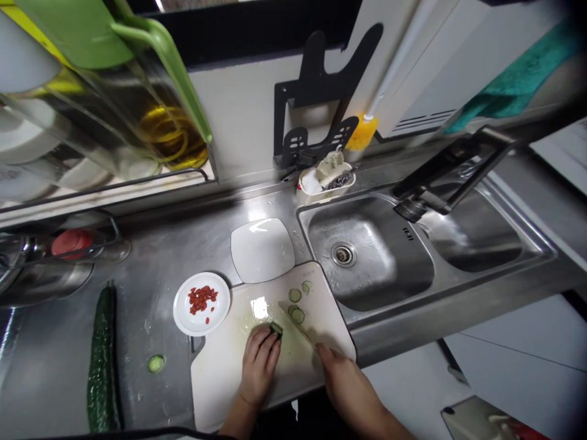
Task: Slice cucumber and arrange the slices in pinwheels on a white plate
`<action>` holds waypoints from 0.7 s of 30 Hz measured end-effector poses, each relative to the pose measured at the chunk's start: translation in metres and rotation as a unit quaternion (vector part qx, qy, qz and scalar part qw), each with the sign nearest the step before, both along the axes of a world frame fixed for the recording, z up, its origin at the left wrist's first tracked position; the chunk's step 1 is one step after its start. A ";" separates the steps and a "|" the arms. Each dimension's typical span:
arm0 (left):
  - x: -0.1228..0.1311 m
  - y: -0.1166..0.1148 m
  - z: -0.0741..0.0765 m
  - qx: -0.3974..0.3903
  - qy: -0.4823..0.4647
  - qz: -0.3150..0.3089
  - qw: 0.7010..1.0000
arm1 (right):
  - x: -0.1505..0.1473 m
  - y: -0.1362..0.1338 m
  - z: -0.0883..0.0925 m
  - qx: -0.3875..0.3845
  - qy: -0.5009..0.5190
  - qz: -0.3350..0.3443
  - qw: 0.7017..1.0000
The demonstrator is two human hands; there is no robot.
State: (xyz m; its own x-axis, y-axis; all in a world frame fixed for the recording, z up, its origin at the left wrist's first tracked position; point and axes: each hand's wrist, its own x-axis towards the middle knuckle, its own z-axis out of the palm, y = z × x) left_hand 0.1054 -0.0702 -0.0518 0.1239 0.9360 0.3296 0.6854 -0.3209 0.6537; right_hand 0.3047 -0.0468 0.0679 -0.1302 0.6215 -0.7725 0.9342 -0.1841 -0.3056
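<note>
On a pale cutting board (215,373), my left hand (260,365) has its fingers curled round a short piece of dark green cucumber (276,330). My right hand (342,373) is closed on the handle of a knife (298,327), whose blade points up and left over the board, just right of the cucumber piece. Several thin cucumber slices (295,295) lie on the board beyond the blade.
A white plate of red berries (181,305) overlaps the board's left side; a bare square plate (263,250) sits behind. A whole cucumber (102,360) and a cut end (156,364) lie left. The sink (371,244) and tap (410,209) are right.
</note>
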 end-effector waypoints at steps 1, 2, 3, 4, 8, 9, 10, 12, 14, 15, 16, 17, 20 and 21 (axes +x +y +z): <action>0.000 0.000 0.000 -0.001 0.001 0.001 1.000 | 0.000 -0.001 0.003 0.009 -0.002 0.012 1.000; 0.000 0.000 0.001 -0.003 0.001 0.002 1.000 | -0.001 -0.003 0.005 0.018 -0.005 0.025 1.000; 0.000 0.000 0.001 -0.005 0.000 0.002 1.000 | -0.002 -0.005 0.008 0.027 -0.009 0.037 0.999; 0.000 0.000 0.001 -0.006 0.000 0.002 1.000 | -0.004 -0.006 0.010 0.032 -0.014 0.049 0.998; -0.001 -0.001 -0.001 -0.006 0.007 0.004 1.000 | -0.010 -0.012 0.018 0.036 -0.023 0.080 0.996; -0.002 -0.001 -0.001 -0.006 0.010 0.005 1.000 | -0.010 -0.012 0.020 0.034 -0.022 0.084 0.996; -0.002 -0.001 -0.001 -0.005 0.012 0.004 1.000 | -0.010 -0.012 0.023 0.031 -0.023 0.087 0.995; -0.002 -0.001 0.000 -0.003 0.013 0.001 1.000 | -0.009 -0.011 0.028 0.025 -0.027 0.090 0.995; -0.002 0.000 0.001 -0.001 0.008 -0.004 1.000 | -0.008 -0.011 0.032 0.020 -0.028 0.088 0.995; -0.002 0.000 0.001 0.000 0.004 -0.006 1.000 | -0.007 -0.011 0.033 0.020 -0.028 0.085 0.996; -0.002 0.000 0.001 0.001 0.002 -0.007 1.000 | -0.006 -0.011 0.034 0.020 -0.025 0.081 0.996; -0.002 0.000 0.001 0.001 0.002 -0.006 1.000 | -0.006 -0.012 0.034 0.022 -0.022 0.079 0.996; -0.001 0.000 0.001 0.001 0.008 -0.002 1.000 | -0.005 -0.014 0.032 0.021 -0.019 0.077 0.997; -0.001 0.000 0.001 0.000 0.009 -0.001 1.000 | -0.005 -0.014 0.031 0.021 -0.019 0.079 0.997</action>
State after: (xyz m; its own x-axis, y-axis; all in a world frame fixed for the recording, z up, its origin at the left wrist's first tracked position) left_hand 0.1043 -0.0704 -0.0509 0.1309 0.9357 0.3277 0.6964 -0.3220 0.6414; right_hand 0.3002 -0.0608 0.0991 -0.1994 0.6274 -0.7527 0.9616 -0.0224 -0.2734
